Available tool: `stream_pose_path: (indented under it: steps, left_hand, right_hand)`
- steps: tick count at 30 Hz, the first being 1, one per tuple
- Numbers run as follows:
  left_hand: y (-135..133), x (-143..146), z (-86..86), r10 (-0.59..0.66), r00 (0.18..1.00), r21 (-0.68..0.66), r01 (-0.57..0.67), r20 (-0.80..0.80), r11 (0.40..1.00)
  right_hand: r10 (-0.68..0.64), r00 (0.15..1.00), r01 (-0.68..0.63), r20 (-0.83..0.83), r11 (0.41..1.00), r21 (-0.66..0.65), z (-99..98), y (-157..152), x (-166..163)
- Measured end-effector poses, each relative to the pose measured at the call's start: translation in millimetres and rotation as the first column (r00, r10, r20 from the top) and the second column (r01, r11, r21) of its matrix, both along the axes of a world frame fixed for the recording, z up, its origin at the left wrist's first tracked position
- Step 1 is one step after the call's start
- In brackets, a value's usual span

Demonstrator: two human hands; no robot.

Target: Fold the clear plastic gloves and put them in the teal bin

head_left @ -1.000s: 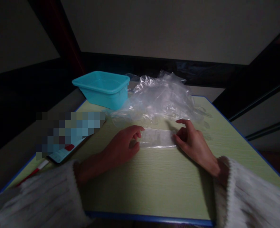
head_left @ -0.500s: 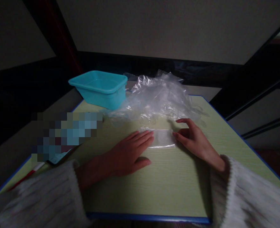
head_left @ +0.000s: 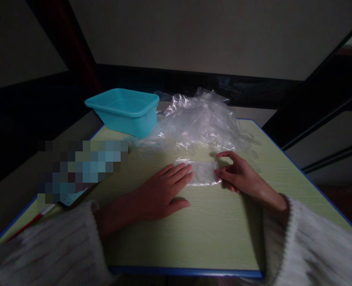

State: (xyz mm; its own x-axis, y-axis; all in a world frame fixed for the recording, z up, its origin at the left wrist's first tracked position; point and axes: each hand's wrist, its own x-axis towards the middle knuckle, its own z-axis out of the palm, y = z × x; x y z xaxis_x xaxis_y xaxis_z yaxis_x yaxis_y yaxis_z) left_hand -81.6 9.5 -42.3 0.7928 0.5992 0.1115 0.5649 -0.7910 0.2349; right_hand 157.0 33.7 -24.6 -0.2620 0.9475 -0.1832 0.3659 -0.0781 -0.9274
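A piece of thin clear plastic, seemingly a folded disposable glove (head_left: pixel 205 173), lies as a flat rectangle on the table. My left hand (head_left: pixel 164 190) rests palm down with its fingers stretched over the left end. At the right end, my right hand (head_left: pixel 238 172) has its thumb on the glove's edge and its lower fingers curled beneath, while the index finger reaches out above. Just beyond, a crumpled heap of clear plastic gloves (head_left: pixel 202 119) shows rounded, finger-like tips along its near side.
Left of the heap stands a turquoise plastic basin (head_left: pixel 142 121). A pixelated object (head_left: pixel 86 167) lies on the left, with a red and white stick-like item (head_left: pixel 35 218) beside it. The pale green table (head_left: pixel 178 242) has a blue edge, and dark panels rise behind it.
My right hand has moved slightly left and down, with its thumb now against the glove's right edge and its lower fingers under it. My left hand stays in place.
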Motion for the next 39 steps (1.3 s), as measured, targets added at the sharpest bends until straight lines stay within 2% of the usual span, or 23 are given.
stream_pose_path:
  steps: [8,10,11,12,14,15,16,19,21,23,30,39]
  left_hand:
    - [1.7,0.1,-0.3,0.004,1.0,-0.006,-0.004,-0.023,1.0]
    - [1.9,-0.3,-0.5,0.0,1.0,-0.001,0.0,-0.014,1.0]
    - [1.8,-0.4,-0.5,-0.002,1.0,-0.003,0.002,-0.002,1.0]
    - [1.7,-0.6,-0.3,-0.003,1.0,-0.009,0.003,0.009,1.0]
    - [1.3,-0.8,0.1,0.001,1.0,-0.024,0.0,0.017,1.0]
    - [1.1,-1.0,0.1,0.003,1.0,-0.029,-0.003,0.013,1.0]
    - [1.0,-1.1,0.0,0.004,1.0,-0.03,-0.004,0.007,1.0]
    - [0.9,-1.5,-1.1,0.006,1.0,-0.023,-0.006,0.01,1.0]
    - [0.9,-1.8,-1.8,0.014,1.0,-0.024,-0.014,0.024,1.0]
    - [0.7,-2.0,-2.1,0.03,0.999,-0.031,-0.03,0.026,0.999]
    - [-0.5,-1.8,-1.1,0.049,0.999,-0.024,-0.049,-0.023,0.998]
    - [-2.0,-3.1,-0.5,0.065,0.997,-0.026,-0.066,-0.041,0.997]
  right_hand:
    - [0.045,0.997,-0.045,0.055,0.999,-0.005,-2.4,1.7,3.5]
    - [0.039,0.99,-0.05,0.132,0.996,0.077,-2.3,0.6,5.4]
    - [0.004,0.982,-0.038,0.189,0.984,0.176,-1.6,-1.0,6.2]
    - [-0.054,0.967,-0.025,0.249,0.952,0.304,-0.5,-3.4,6.9]
    - [-0.159,0.924,-0.063,0.349,0.834,0.548,1.5,-10.1,7.3]
    - [-0.17,0.903,-0.124,0.395,0.777,0.617,1.9,-13.8,7.1]
    - [-0.127,0.882,-0.221,0.454,0.739,0.636,1.5,-17.3,6.8]
    - [0.03,0.762,-0.51,0.647,0.645,0.57,-5.1,-24.6,5.8]
    - [0.084,0.668,-0.626,0.74,0.602,0.496,-11.8,-25.9,6.1]
    - [0.106,0.6,-0.686,0.793,0.577,0.442,-17.3,-25.6,7.4]
    - [0.115,0.501,-0.751,0.858,0.55,0.365,-18.6,-24.5,9.9]
    - [0.129,0.509,-0.749,0.851,0.554,0.365,-19.0,-24.4,10.5]
